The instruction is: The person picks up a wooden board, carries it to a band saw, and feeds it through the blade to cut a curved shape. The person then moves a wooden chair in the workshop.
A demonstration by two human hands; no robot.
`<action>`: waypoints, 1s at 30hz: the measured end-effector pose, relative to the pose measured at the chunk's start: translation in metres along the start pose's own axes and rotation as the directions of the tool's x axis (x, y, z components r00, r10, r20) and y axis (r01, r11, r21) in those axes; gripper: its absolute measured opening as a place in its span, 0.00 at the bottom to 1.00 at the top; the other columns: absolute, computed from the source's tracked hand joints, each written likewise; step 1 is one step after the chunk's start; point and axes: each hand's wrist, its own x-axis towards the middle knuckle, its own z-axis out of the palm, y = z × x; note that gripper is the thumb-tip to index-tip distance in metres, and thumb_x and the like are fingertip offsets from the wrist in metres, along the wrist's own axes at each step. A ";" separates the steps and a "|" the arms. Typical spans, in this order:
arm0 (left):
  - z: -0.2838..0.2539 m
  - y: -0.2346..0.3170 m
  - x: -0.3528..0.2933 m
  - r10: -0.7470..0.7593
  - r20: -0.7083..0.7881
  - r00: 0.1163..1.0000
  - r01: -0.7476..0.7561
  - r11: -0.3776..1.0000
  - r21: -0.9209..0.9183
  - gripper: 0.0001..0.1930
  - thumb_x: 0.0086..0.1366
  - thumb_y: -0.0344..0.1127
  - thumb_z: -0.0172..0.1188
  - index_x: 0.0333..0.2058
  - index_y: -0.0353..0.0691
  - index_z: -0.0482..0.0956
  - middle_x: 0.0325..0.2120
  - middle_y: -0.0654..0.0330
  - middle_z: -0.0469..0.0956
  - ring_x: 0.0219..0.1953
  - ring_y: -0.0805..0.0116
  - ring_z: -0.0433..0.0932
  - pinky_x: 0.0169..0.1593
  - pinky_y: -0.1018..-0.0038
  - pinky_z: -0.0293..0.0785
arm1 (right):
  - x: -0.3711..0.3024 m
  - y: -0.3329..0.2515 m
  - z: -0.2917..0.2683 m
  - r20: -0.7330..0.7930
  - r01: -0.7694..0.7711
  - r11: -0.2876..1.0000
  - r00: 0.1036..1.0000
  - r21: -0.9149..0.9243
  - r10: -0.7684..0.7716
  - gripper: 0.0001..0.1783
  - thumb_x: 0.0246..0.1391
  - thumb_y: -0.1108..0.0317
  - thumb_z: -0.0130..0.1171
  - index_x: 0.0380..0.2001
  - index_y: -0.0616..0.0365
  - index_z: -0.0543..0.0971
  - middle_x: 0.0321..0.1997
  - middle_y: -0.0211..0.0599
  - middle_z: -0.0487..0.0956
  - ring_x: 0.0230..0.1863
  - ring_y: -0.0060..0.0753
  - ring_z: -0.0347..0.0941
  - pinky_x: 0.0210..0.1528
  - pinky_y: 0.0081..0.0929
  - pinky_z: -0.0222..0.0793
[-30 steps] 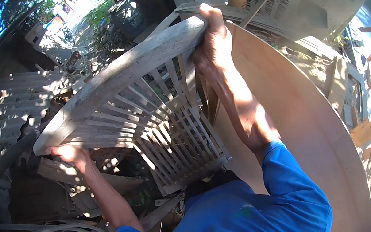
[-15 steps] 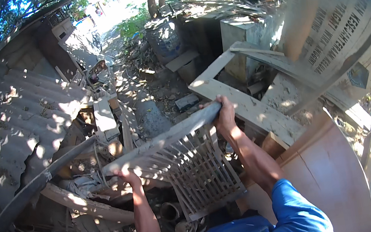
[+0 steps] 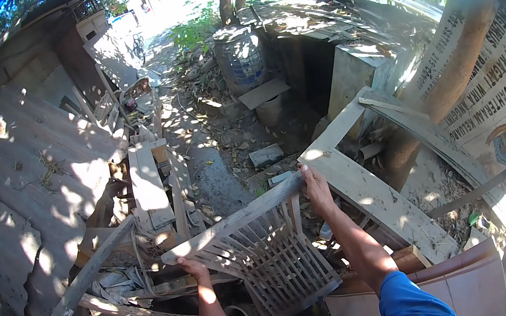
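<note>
A weathered wooden slatted chair (image 3: pixel 280 238) is between my arms, its curved top rail running from lower left to upper right. My left hand (image 3: pixel 193 268) is closed on the lower left end of that rail, with the fingers partly hidden beneath it. At the rail's other end, my right hand (image 3: pixel 316 188) grips the corner, fingers wrapped over it. The slatted part slopes down toward my body. Just right of my right hand lies a pale L-shaped wooden frame (image 3: pixel 371 196).
Rusty corrugated sheets (image 3: pixel 41 168) cover the left side. A grey pole (image 3: pixel 83 285) slants across the lower left, near stacked boards (image 3: pixel 149 179). Ahead stand a drum (image 3: pixel 241 59) and a box-like cabinet (image 3: pixel 351 73). A printed panel (image 3: pixel 482 87) leans behind a trunk on the right.
Both hands keep hold of the chair. The chair's top rail now appears slightly lower and the view has shifted, with the surroundings at right further from the rim.
</note>
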 end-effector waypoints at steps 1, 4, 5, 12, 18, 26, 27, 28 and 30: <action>0.004 -0.005 0.005 -0.048 0.052 0.998 0.044 0.997 0.069 0.42 0.75 0.62 0.31 0.65 0.23 0.56 0.64 0.35 0.61 0.65 0.46 0.63 0.67 0.60 0.58 | -0.005 0.001 -0.001 -0.023 0.124 0.986 0.992 -0.110 -0.128 0.23 0.63 0.57 0.55 0.53 0.62 0.76 0.52 0.48 0.79 0.51 0.42 0.76 0.56 0.39 0.71; 0.016 -0.004 0.033 0.058 0.097 0.994 -0.072 0.987 0.147 0.40 0.74 0.62 0.35 0.60 0.23 0.65 0.57 0.40 0.71 0.56 0.52 0.71 0.61 0.60 0.64 | -0.041 -0.012 -0.012 0.099 0.137 0.962 0.988 -0.237 -0.117 0.26 0.62 0.56 0.57 0.58 0.59 0.75 0.59 0.50 0.77 0.60 0.43 0.72 0.60 0.37 0.68; 0.031 0.002 0.030 0.066 0.222 0.973 -0.087 0.992 0.086 0.39 0.74 0.62 0.37 0.57 0.23 0.69 0.53 0.43 0.74 0.53 0.54 0.73 0.59 0.61 0.66 | -0.050 -0.008 -0.030 0.199 0.032 0.956 0.980 -0.290 0.027 0.27 0.61 0.57 0.57 0.59 0.60 0.75 0.60 0.52 0.76 0.62 0.41 0.71 0.61 0.36 0.68; 0.077 0.000 0.092 0.020 0.066 0.998 -0.037 0.965 0.260 0.40 0.74 0.63 0.35 0.54 0.22 0.72 0.54 0.32 0.72 0.56 0.39 0.70 0.60 0.54 0.62 | -0.165 0.128 -0.128 0.055 -0.353 0.803 0.902 -0.480 0.429 0.23 0.61 0.60 0.58 0.53 0.66 0.78 0.38 0.42 0.84 0.39 0.30 0.80 0.44 0.29 0.76; 0.088 0.050 0.055 0.065 0.428 0.901 -0.173 0.960 0.218 0.40 0.73 0.63 0.41 0.59 0.22 0.66 0.60 0.33 0.66 0.61 0.38 0.66 0.64 0.54 0.59 | -0.301 0.225 -0.182 0.025 -0.715 0.634 0.658 -0.294 0.753 0.20 0.60 0.61 0.63 0.48 0.66 0.79 0.39 0.42 0.82 0.37 0.31 0.81 0.37 0.27 0.77; 0.107 0.054 0.050 -0.271 0.346 0.898 0.119 0.908 0.401 0.52 0.63 0.64 0.58 0.70 0.29 0.48 0.71 0.40 0.49 0.72 0.45 0.51 0.72 0.60 0.51 | -0.357 0.229 -0.238 -0.067 -0.736 0.548 0.619 -0.396 0.783 0.18 0.60 0.66 0.63 0.50 0.65 0.78 0.44 0.43 0.82 0.44 0.40 0.82 0.41 0.32 0.79; 0.119 0.041 0.060 -0.257 0.383 0.887 0.191 0.961 0.202 0.52 0.63 0.63 0.59 0.70 0.30 0.48 0.71 0.41 0.48 0.72 0.46 0.51 0.72 0.61 0.50 | -0.356 0.233 -0.246 -0.081 -0.739 0.545 0.619 -0.395 0.781 0.19 0.59 0.64 0.61 0.51 0.64 0.79 0.44 0.44 0.83 0.44 0.40 0.82 0.43 0.33 0.79; 0.129 0.028 0.076 -0.331 0.320 0.888 0.276 0.939 0.205 0.49 0.64 0.59 0.60 0.70 0.31 0.49 0.72 0.45 0.48 0.73 0.50 0.51 0.71 0.61 0.50 | -0.365 0.244 -0.252 -0.097 -0.747 0.541 0.616 -0.386 0.781 0.20 0.59 0.61 0.60 0.51 0.62 0.80 0.45 0.45 0.83 0.44 0.39 0.83 0.46 0.34 0.79; 0.147 0.010 0.089 -0.285 0.387 0.877 0.222 0.954 0.199 0.48 0.64 0.58 0.60 0.70 0.32 0.50 0.72 0.46 0.49 0.73 0.51 0.51 0.71 0.61 0.50 | -0.390 0.283 -0.281 -0.072 -0.667 0.642 0.713 -0.379 0.698 0.15 0.57 0.62 0.62 0.44 0.59 0.81 0.35 0.39 0.81 0.32 0.33 0.77 0.34 0.31 0.75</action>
